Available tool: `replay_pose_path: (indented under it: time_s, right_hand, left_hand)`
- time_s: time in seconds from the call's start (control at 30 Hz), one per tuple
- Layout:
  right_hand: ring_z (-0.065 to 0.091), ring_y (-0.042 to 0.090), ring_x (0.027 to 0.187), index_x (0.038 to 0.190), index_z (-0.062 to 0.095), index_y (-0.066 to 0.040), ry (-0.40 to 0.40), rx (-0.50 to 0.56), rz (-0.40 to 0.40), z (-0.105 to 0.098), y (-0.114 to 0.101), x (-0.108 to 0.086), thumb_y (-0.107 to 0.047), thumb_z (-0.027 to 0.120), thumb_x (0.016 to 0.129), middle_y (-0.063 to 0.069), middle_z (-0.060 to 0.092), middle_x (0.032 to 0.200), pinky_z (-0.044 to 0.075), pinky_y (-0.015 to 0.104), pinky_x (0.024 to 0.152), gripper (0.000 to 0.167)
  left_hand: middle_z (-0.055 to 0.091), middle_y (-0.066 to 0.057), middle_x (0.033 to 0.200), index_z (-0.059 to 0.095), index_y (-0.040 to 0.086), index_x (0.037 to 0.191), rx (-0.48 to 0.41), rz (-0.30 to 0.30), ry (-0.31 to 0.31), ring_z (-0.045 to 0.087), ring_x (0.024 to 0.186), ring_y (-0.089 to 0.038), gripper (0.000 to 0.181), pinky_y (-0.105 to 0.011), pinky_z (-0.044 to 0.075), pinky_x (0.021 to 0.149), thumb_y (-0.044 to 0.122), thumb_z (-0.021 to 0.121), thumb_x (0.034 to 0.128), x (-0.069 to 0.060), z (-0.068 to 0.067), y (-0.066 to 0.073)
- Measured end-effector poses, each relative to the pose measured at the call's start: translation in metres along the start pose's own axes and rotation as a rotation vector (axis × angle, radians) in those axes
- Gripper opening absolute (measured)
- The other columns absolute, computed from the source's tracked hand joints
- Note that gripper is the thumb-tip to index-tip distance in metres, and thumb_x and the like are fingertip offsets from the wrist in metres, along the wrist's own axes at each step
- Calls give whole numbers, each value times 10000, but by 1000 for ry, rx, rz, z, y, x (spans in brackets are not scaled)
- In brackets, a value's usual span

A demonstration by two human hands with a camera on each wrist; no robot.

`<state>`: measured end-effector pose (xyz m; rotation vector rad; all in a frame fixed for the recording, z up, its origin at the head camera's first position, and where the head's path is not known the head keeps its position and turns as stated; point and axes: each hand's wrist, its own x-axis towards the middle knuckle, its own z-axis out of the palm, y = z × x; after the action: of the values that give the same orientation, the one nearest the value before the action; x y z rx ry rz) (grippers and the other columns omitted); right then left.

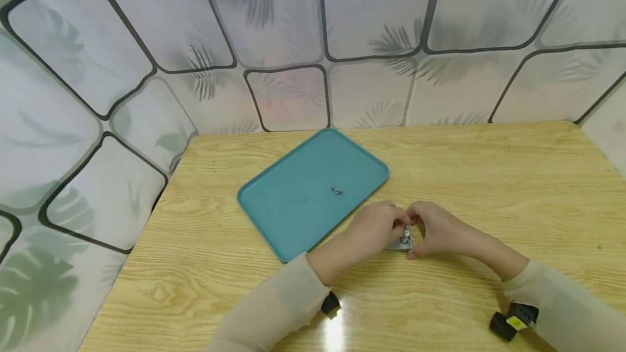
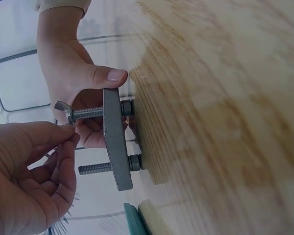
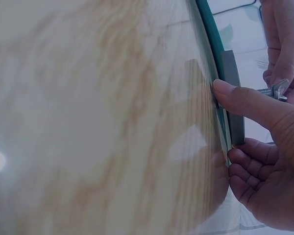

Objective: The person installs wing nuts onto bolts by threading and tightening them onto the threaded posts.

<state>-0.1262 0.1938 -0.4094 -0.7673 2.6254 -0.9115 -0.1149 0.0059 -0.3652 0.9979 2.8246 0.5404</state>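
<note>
A grey metal plate (image 1: 399,245) lies low over the table, with two bolts through it. In the left wrist view, a wing nut (image 2: 65,110) sits near the end of the upper bolt (image 2: 89,113), and the lower bolt (image 2: 95,169) has a bare threaded end. My left hand (image 1: 374,230) pinches the wing nut between thumb and forefinger. My right hand (image 1: 442,231) holds the plate's edges, its thumb on one side and curled fingers on the other, as the right wrist view shows. Another wing nut (image 1: 337,191) lies on the teal tray.
The teal tray (image 1: 293,194) stands at an angle just left of and behind the hands, near the back of the wooden table (image 1: 195,287). A patterned wall covering (image 1: 371,91) rises behind the table and on its left.
</note>
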Motion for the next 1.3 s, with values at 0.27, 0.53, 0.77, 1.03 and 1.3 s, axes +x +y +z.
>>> replay_pose_path:
  time_s: [0.27, 0.53, 0.77, 1.03, 1.3]
  right_hand:
    - [544, 157, 875, 975, 572, -69, -7, 22, -8, -1, 0, 0, -262, 899, 585, 9, 581, 945, 474, 312, 748, 544]
    - [507, 131, 820, 980, 573, -61, -26, 79, 5, -2, -2, -1, -296, 888, 611, 15, 574, 937, 452, 270, 690, 539]
    - [502, 144, 837, 977, 582, -66, 2, 17, -16, -1, -2, 0, -273, 884, 608, 8, 579, 942, 446, 293, 721, 519]
    - [528, 181, 890, 1031, 581, -4, -1, 25, -10, -2, -4, -1, -275, 900, 582, 74, 583, 1001, 468, 311, 751, 614]
    - [537, 184, 898, 1033, 580, 4, 4, 19, -7, -1, -4, -1, -278, 901, 578, 82, 589, 1007, 470, 319, 764, 624]
  left_hand:
    - [673, 39, 918, 718, 136, 1099, -76, 24, -54, 510, 729, -21, 225, -91, 371, 617, 192, 549, 962, 3, 2, -1]
    - [625, 36, 950, 673, 137, 1182, -119, 55, -123, 482, 730, -13, 371, -94, 361, 606, 381, 626, 907, 1, 2, -2]
    - [603, 48, 897, 659, 109, 1185, -185, 43, -93, 495, 754, -20, 373, -87, 381, 638, 308, 691, 870, -2, 5, -6]
    - [598, 73, 812, 678, 95, 1027, -407, -141, -64, 526, 721, -4, 193, -125, 430, 619, 216, 689, 877, -10, 6, -15]
    - [591, 75, 735, 652, 122, 842, -565, -222, -22, 517, 636, -6, 81, -146, 434, 549, 186, 689, 876, -10, 10, -19]
